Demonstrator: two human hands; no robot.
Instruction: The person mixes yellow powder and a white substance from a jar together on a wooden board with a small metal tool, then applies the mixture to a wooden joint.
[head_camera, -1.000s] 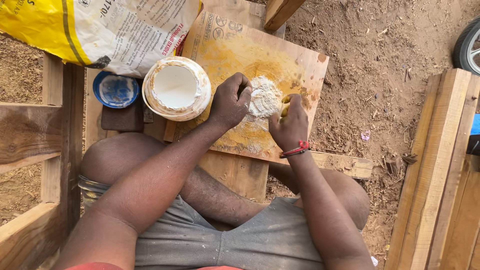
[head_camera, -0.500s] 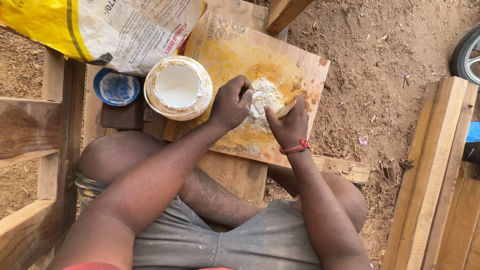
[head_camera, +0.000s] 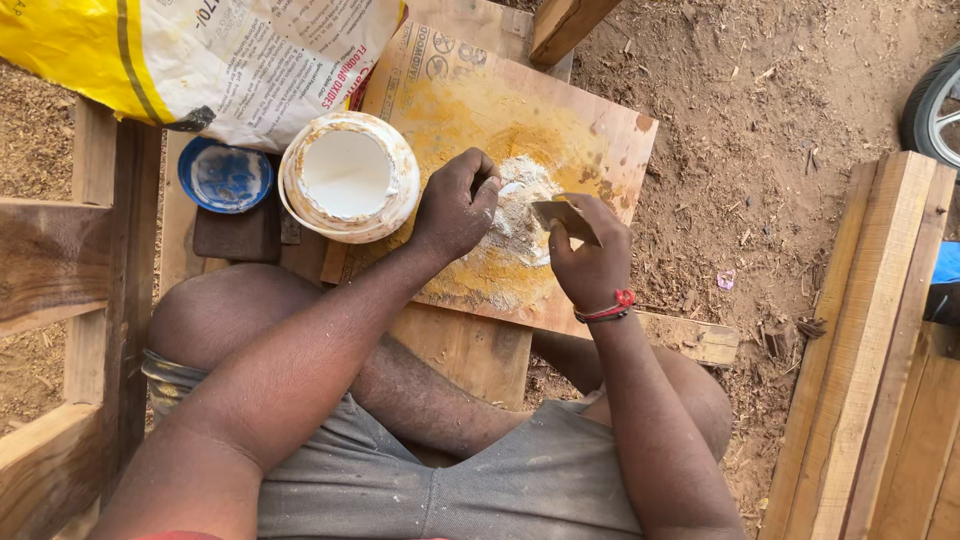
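Observation:
A piece of brown cardboard (head_camera: 600, 120) lies on wooden planks, stained yellow, with a mound of white paste (head_camera: 520, 215) in its middle. My left hand (head_camera: 455, 205) is curled, its fingertips pressing into the paste. My right hand (head_camera: 590, 255), with a red band at the wrist, grips a small flat brown scraper (head_camera: 560, 215) whose edge rests against the paste. An open round tub of white glue (head_camera: 348, 175) stands just left of my left hand.
A blue lid (head_camera: 225, 177) lies left of the tub. A yellow and white sack (head_camera: 200, 60) lies at the top left. Wooden frame pieces (head_camera: 60, 270) stand on the left, stacked planks (head_camera: 880, 340) on the right, a tyre (head_camera: 935, 100) at the far right.
The white lump has been spread flatter on the cardboard. My right hand has drawn back a little and turned the scraper up; my left hand has shifted onto the paste.

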